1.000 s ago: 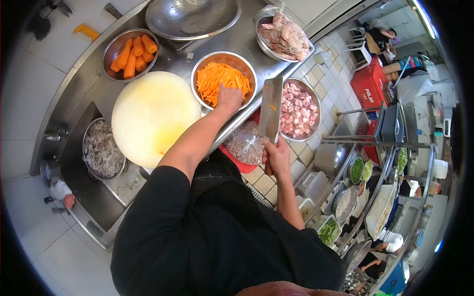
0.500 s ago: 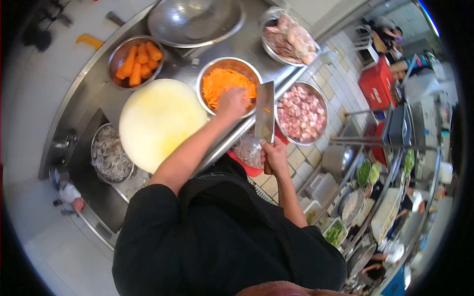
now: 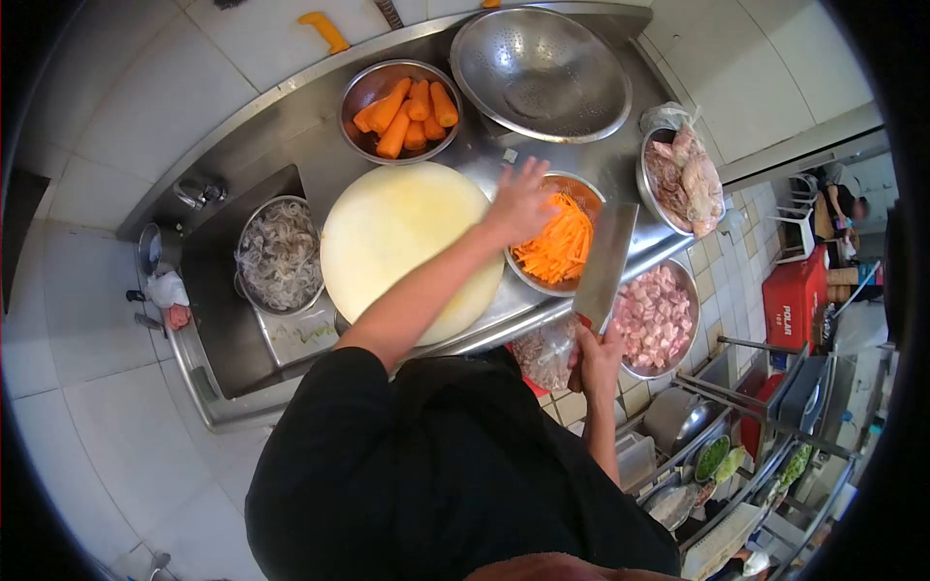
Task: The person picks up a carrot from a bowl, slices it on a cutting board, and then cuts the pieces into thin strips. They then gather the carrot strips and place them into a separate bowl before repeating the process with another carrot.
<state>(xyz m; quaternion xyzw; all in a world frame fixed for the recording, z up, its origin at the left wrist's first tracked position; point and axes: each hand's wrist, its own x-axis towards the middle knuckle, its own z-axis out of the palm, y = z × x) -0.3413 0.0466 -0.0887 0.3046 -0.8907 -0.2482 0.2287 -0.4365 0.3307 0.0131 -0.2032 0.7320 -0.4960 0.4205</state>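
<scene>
My left hand (image 3: 523,203) hovers over the left rim of a steel bowl of shredded carrot (image 3: 554,247), its fingers spread and holding nothing. My right hand (image 3: 598,358) grips the handle of a cleaver (image 3: 612,257), whose broad blade stands along the bowl's right side. Left of the bowl lies a round, pale cutting board (image 3: 397,242) with nothing on it, partly covered by my left forearm. Peeled carrots (image 3: 417,111) fill a steel bowl behind the board.
A perforated colander (image 3: 542,73) is at the back. Meat pieces sit in one bowl (image 3: 654,315), larger meat in another (image 3: 688,179). A pot of greyish strips (image 3: 281,254) stands in the sink (image 3: 223,339). A person (image 3: 848,198) is far off at right.
My left hand has lifted out of the shredded carrot and spread its fingers. The camera view has turned, so the counter appears further right. The cleaver stays in my right hand.
</scene>
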